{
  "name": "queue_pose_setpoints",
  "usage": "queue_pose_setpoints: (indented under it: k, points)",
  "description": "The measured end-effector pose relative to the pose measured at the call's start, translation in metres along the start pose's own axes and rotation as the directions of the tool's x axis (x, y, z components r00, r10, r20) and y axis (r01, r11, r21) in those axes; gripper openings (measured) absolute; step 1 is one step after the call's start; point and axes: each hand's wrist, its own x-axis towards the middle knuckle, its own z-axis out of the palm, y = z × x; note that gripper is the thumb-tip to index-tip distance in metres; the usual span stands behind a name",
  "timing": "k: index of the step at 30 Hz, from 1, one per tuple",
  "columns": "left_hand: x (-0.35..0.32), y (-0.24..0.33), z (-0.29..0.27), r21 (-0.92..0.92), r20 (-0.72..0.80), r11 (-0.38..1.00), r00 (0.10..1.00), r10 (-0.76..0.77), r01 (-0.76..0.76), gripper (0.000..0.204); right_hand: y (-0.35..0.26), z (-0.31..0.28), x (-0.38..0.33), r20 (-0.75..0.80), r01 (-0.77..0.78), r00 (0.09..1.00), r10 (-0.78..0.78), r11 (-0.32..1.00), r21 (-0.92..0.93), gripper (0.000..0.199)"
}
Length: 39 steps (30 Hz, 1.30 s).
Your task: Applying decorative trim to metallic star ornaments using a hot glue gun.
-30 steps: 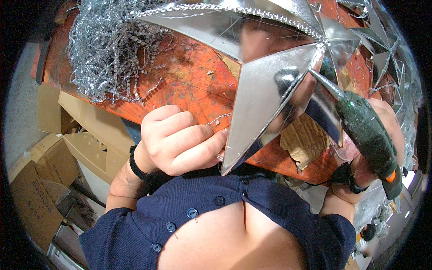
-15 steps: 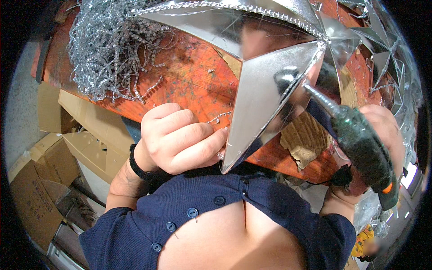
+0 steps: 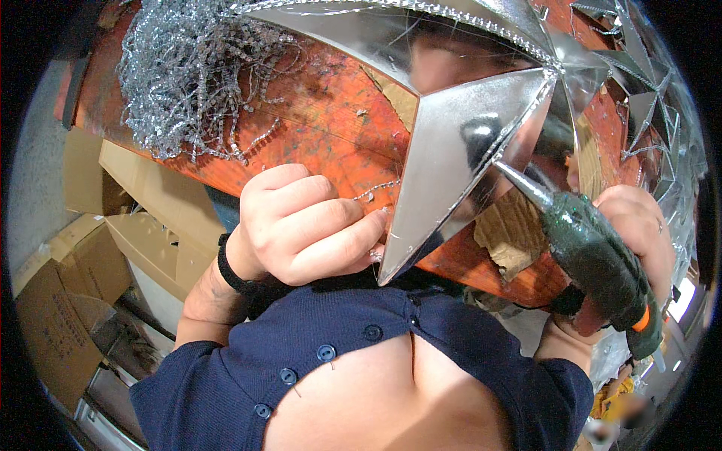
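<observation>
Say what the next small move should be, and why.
Perhaps guide the nozzle of the glue gun down the lower ridge toward the tip of the silver star. The right hand holds it with the nozzle close to that ridge, the left hand is beside the tip, and silver braid trims the star above.

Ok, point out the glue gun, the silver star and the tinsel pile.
Glue gun (image 3: 596,254), head view: dark body.
Silver star (image 3: 445,131), head view: lower arm's facet.
Tinsel pile (image 3: 188,83), head view: middle.
</observation>
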Motion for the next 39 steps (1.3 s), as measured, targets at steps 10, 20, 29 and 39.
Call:
queue_pose_setpoints:
  k: [10,20,29,39]
  points:
    - [0.0,-0.002,-0.001,-0.001,-0.009,1.0,1.0,0.013,-0.013,0.019,-0.008,-0.002,0.003,0.147,0.008,0.989,-0.019,0.997,0.074,0.037]
    - [-0.002,-0.002,-0.005,-0.008,0.01,1.0,1.0,0.006,-0.006,0.02,-0.014,-0.027,0.012,0.53,0.182,0.831,-0.168,0.983,0.027,0.029]
    - [-0.001,-0.005,-0.002,-0.032,-0.018,0.999,0.999,0.036,-0.036,0.017,-0.028,-0.028,0.005,0.562,0.137,0.818,-0.123,0.99,0.017,0.042]
    - [-0.003,-0.006,-0.006,-0.028,-0.026,0.999,0.999,0.029,-0.03,0.02,-0.028,-0.025,0.007,0.605,0.156,0.783,-0.147,0.987,0.039,0.041]
